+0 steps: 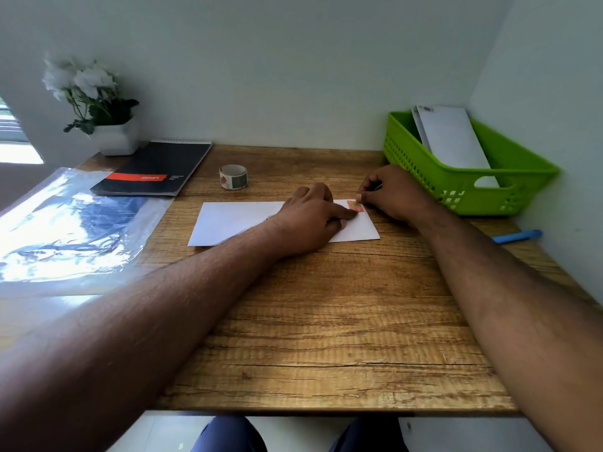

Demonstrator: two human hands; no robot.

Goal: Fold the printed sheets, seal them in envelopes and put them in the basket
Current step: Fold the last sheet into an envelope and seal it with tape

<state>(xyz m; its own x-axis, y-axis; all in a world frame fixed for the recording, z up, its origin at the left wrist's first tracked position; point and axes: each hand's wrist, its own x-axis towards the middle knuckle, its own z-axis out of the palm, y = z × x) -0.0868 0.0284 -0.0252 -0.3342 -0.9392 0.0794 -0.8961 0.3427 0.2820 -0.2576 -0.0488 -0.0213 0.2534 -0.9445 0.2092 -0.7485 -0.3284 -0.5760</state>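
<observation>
A white envelope lies flat in the middle of the wooden desk. A small red and green stamp sits on its far right corner. My left hand rests on the envelope, its index finger pressing beside the stamp. My right hand is at the envelope's right corner, thumb and finger pinched at the stamp's edge. The green plastic basket stands at the back right, holding white envelopes.
A roll of stamps stands behind the envelope. A black notebook and a potted white flower are at the back left. A clear plastic sleeve covers the left side. A blue pen lies at the right edge.
</observation>
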